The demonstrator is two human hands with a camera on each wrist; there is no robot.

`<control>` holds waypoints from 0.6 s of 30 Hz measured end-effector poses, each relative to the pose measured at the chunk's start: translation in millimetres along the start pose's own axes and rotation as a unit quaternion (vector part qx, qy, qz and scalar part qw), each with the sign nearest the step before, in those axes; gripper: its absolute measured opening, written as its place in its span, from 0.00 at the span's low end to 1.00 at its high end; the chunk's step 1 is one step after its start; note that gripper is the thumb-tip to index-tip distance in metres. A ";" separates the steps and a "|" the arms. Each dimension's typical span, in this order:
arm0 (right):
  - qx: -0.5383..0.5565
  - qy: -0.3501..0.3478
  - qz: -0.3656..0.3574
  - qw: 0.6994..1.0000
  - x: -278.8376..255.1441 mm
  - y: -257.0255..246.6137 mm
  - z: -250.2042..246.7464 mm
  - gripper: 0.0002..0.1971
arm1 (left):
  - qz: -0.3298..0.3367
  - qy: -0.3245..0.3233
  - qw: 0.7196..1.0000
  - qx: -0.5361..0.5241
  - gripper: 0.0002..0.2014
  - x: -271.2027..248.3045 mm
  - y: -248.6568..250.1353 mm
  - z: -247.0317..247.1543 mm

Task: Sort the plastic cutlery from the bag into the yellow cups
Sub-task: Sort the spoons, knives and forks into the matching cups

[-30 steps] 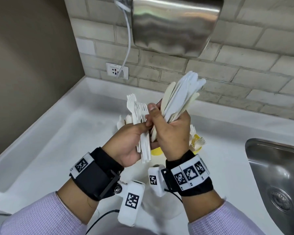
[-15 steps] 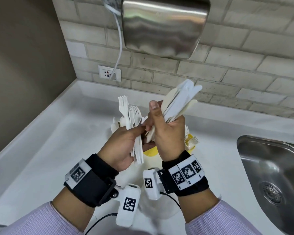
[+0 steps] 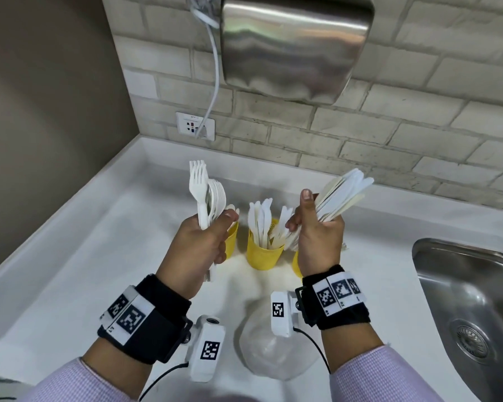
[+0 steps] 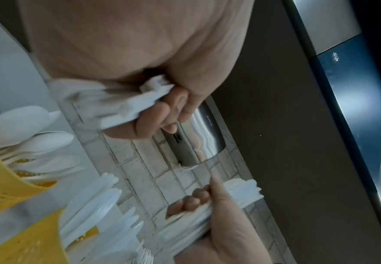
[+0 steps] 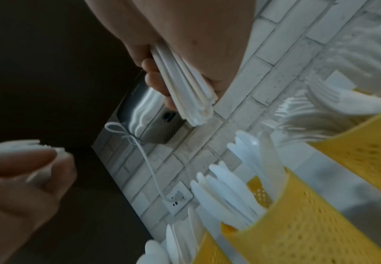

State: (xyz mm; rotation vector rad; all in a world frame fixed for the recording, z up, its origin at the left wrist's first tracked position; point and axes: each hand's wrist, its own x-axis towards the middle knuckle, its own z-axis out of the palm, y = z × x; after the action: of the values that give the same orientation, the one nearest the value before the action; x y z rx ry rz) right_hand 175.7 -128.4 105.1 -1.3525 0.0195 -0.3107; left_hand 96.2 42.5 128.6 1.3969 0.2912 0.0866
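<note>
I have the mixed handful split: my left hand [image 3: 199,248] is curled tight round a bunch of forks [image 3: 206,195], tines up, and my right hand [image 3: 317,236] grips a bunch of knives [image 3: 343,195] fanned up to the right, both held above the three yellow cups [image 3: 263,253] on the desk [image 3: 105,256]. The bag [image 3: 276,352] lies flat and looks emptied near my wrists, so I judge this the dropping-in step. The middle cup holds knives, the left one seems to hold spoons, so each bunch must go handle-first into its matching cup without tipping these light cups.
</note>
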 end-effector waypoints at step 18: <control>-0.085 -0.030 0.046 0.995 19.7 54.4 48.1 0.10 | -0.010 -0.015 0.999 0.032 0.11 -3.2 -4.9 7.9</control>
State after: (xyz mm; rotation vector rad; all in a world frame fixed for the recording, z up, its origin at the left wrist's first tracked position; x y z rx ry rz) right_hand 215.1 -77.1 66.7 -1.5243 0.0595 -0.1933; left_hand 94.6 33.3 125.4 1.4575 0.2848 0.0406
